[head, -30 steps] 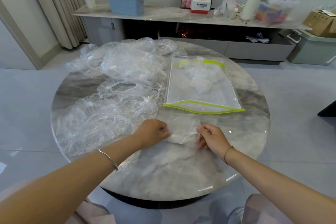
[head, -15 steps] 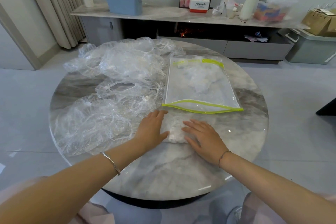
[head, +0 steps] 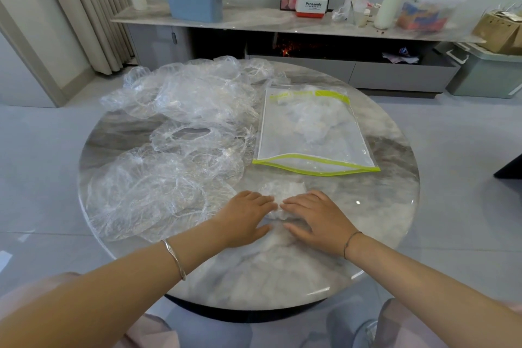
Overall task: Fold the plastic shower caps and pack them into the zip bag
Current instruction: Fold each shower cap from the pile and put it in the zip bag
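One shower cap (head: 282, 188) is squashed into a small crinkly wad just below the zip bag (head: 347, 147), which lies flat, lime-trimmed, with folded caps (head: 308, 121) inside (a cloudy white lump). The loose caps (head: 175, 150) sprawl in a heap to its left.

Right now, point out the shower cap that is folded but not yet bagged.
The small wad pressed under the left hand and right hand, just before the zip bag. The loose caps lie spread open at left; others sit bagged.
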Action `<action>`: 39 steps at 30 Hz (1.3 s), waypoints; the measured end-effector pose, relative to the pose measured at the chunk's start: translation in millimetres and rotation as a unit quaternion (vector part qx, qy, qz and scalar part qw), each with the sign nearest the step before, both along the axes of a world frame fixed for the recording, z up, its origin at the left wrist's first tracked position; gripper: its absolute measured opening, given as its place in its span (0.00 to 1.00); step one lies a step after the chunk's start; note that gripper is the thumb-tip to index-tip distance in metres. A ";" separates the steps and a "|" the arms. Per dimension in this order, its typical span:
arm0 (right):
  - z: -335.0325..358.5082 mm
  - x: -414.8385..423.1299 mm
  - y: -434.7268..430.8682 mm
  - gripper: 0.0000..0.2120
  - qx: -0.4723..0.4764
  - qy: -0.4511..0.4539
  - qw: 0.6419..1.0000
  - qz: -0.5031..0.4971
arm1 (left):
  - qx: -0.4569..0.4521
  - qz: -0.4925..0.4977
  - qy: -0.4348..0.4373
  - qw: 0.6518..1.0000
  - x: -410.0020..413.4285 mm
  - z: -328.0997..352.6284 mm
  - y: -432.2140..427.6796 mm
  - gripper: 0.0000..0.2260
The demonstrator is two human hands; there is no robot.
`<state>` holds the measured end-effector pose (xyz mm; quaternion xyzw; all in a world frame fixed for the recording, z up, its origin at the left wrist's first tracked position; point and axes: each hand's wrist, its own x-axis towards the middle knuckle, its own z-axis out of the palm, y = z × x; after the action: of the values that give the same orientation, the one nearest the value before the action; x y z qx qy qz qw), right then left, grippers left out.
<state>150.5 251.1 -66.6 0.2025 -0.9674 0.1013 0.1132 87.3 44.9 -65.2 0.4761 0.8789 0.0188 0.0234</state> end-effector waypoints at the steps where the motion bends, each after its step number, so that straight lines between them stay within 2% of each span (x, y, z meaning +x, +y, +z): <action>1: -0.1 1.0 0.0 0.22 0.008 -0.016 1.000 -0.008 | 0.000 0.007 0.002 1.000 0.4 2.6 0.7 0.23; 6: 0.7 -1.4 5.0 0.29 0.035 -0.088 0.995 -0.043 | 0.042 0.033 0.009 0.999 -3.9 -1.9 3.2 0.19; 10: -3.3 -9.2 4.6 0.32 -0.009 -0.073 0.995 -0.062 | 0.029 0.084 0.005 0.996 -9.7 -0.4 5.7 0.15; 13: -8.6 -13.3 6.3 0.21 -0.054 -0.065 0.992 -0.091 | 0.055 0.112 -0.007 0.992 -14.2 6.1 5.0 0.13; 16: -8.4 -13.5 7.0 0.08 -0.120 -0.086 0.982 -0.120 | 0.103 0.162 -0.066 0.979 -15.9 11.4 2.2 0.12; 17: -6.9 -13.1 6.6 0.08 -0.138 -0.099 0.977 -0.127 | 0.119 0.172 -0.086 0.974 -16.3 12.6 1.8 0.11; 20: -4.6 -14.5 4.9 0.20 -0.180 -0.135 0.964 -0.144 | 0.139 0.189 -0.167 0.958 -16.0 10.6 -0.7 0.11; 22: -3.5 -16.3 4.7 0.23 -0.194 -0.148 0.958 -0.152 | 0.150 0.214 -0.217 0.940 -16.1 8.8 -1.5 0.12; 24: -4.1 -19.0 5.2 0.24 -0.203 -0.166 0.950 -0.168 | 0.158 0.230 -0.226 0.933 -13.6 11.5 0.4 0.07; 26: -5.1 -22.9 4.9 0.21 -0.215 -0.182 0.940 -0.193 | 0.135 0.237 -0.192 0.943 -13.9 13.8 1.3 0.10; 27: -5.6 -24.9 4.2 0.20 -0.222 -0.188 0.935 -0.205 | 0.112 0.219 -0.144 0.958 -15.2 11.8 1.3 0.13; 29: -5.7 -28.6 2.6 0.19 -0.227 -0.196 0.927 -0.223 | 0.084 0.118 -0.009 0.989 -15.0 7.0 0.5 0.18; 30: -5.2 -30.3 1.7 0.19 -0.223 -0.199 0.927 -0.228 | 0.071 0.054 0.049 0.995 -14.3 4.3 -0.4 0.20; 32: -2.9 -31.5 -0.4 0.19 -0.213 -0.205 0.926 -0.234 | 0.024 -0.041 0.095 0.994 -9.3 1.7 -2.4 0.24; 34: -0.5 -30.9 -2.3 0.18 -0.206 -0.207 0.926 -0.239 | -0.032 -0.068 0.040 0.996 -1.6 0.7 -4.0 0.31; 36: 1.6 -30.2 -3.3 0.17 -0.193 -0.207 0.925 -0.253 | -0.066 -0.051 -0.010 0.996 3.0 -1.3 -5.1 0.37; 39: 3.9 -28.9 -1.2 0.16 -0.189 -0.216 0.917 -0.279 | -0.080 -0.040 -0.021 0.996 0.5 -3.7 -4.3 0.38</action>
<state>121.6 249.9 -62.6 -0.1273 -0.9486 0.2873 -0.0383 87.8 40.5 -68.9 0.5066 0.8574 -0.0420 0.0807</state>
